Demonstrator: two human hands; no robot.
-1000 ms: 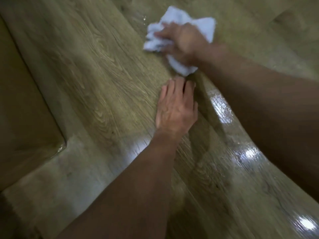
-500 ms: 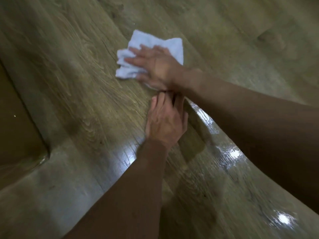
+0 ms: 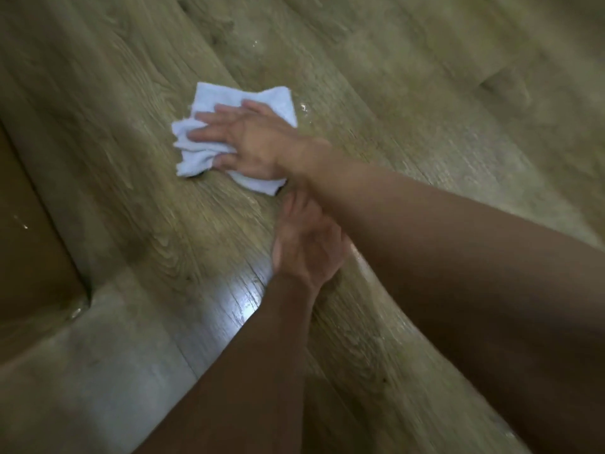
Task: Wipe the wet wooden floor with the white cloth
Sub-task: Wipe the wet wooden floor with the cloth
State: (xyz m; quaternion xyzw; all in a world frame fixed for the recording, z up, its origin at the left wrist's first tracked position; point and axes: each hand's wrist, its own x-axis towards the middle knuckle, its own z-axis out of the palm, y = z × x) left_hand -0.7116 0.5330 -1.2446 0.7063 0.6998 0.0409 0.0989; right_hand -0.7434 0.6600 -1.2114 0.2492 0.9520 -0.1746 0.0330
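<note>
The cloth [image 3: 209,103], white and crumpled into loose folds, lies on the wooden floor [image 3: 131,208] in the upper middle of the view. The right hand [image 3: 252,139] lies flat on top of it, released, fingers straight and spread, pressing it down; its forearm reaches in from the right. The left hand [image 3: 304,247] rests on the floor just below the cloth, grasping nothing, its fingers pointing toward the cloth and their tips hidden under the right wrist; it is blurred. Wet sheen [image 3: 239,296] glares on the boards beside the left wrist, and small drops [image 3: 304,108] glint at the cloth's right edge. A dark brown surface [image 3: 29,257] fills the left edge
</note>
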